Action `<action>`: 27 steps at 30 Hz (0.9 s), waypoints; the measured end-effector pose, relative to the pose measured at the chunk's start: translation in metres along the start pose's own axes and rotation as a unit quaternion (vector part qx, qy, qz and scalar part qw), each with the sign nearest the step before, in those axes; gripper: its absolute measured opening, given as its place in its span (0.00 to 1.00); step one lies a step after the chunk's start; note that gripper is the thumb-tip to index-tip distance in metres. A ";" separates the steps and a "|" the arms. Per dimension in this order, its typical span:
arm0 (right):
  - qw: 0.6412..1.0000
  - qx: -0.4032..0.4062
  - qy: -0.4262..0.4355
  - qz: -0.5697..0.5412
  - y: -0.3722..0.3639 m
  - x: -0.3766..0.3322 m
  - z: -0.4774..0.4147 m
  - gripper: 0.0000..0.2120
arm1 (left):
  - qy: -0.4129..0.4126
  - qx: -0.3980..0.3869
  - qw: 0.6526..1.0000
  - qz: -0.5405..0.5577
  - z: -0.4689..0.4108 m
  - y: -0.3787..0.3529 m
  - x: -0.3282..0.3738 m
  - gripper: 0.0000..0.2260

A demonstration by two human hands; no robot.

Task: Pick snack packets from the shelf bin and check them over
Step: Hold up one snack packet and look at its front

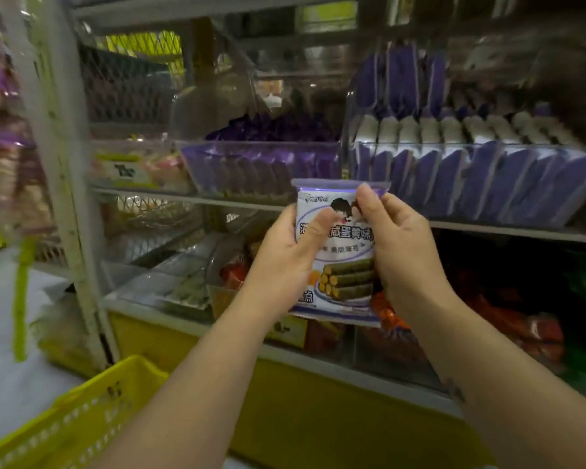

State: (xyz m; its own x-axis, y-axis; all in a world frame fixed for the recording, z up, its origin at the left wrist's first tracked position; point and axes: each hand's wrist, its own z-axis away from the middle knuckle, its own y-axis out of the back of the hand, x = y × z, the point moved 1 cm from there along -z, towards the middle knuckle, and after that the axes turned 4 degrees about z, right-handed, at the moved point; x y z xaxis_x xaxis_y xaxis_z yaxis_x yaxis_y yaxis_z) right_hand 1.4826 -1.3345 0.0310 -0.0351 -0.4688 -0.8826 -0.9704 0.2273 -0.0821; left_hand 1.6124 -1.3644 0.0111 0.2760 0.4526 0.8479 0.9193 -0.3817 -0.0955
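A white and purple snack packet [344, 265], printed with dark rolls and Chinese text, is upright in front of the shelf, held in both hands. My left hand [285, 255] grips its left edge with the thumb across the front. My right hand [396, 238] pinches its upper right corner and covers its right side. Behind it, a clear shelf bin [487, 184] at the right holds a row of several matching purple and white packets standing on edge.
A second clear bin [251, 170] with purple packets sits left of the first. Lower shelves hold orange and red packets [515, 326]. A yellow plastic basket [82, 418] is at the lower left, and a white shelf post [71, 184] stands at the left.
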 end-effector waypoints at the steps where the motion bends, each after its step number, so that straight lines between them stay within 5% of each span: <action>1: 1.000 0.002 -0.010 -0.011 -0.002 0.008 0.001 0.14 | 0.001 0.000 1.000 0.009 0.003 0.002 -0.007 0.23; 5: 0.995 -0.032 -0.057 -0.072 -0.007 0.037 0.003 0.09 | 0.016 0.042 0.999 0.008 0.011 0.012 -0.026 0.25; 8: 0.983 -0.062 -0.108 -0.139 -0.007 0.045 0.005 0.17 | 0.026 0.049 0.997 -0.050 0.011 0.021 -0.031 0.19; 12: 0.982 -0.035 -0.144 -0.119 -0.001 0.054 0.010 0.08 | 0.041 0.037 0.997 -0.055 0.014 0.027 -0.034 0.10; 22: 0.987 -0.047 -0.128 -0.088 -0.002 0.055 0.024 0.14 | 0.134 0.127 0.976 0.117 0.024 0.021 -0.032 0.11; 27: 0.983 -0.078 -0.152 -0.070 -0.003 0.056 0.023 0.19 | 0.151 0.139 0.973 0.104 0.025 0.027 -0.032 0.12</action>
State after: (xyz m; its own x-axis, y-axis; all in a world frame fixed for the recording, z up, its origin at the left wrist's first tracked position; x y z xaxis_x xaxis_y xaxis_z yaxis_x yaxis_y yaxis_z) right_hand 1.4895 -1.3416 -0.0286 0.1517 -0.2044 -0.9670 -0.9863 0.0329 -0.1617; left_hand 1.6350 -1.3687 -0.0312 0.4071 0.1153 0.9061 0.9047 -0.1870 -0.3827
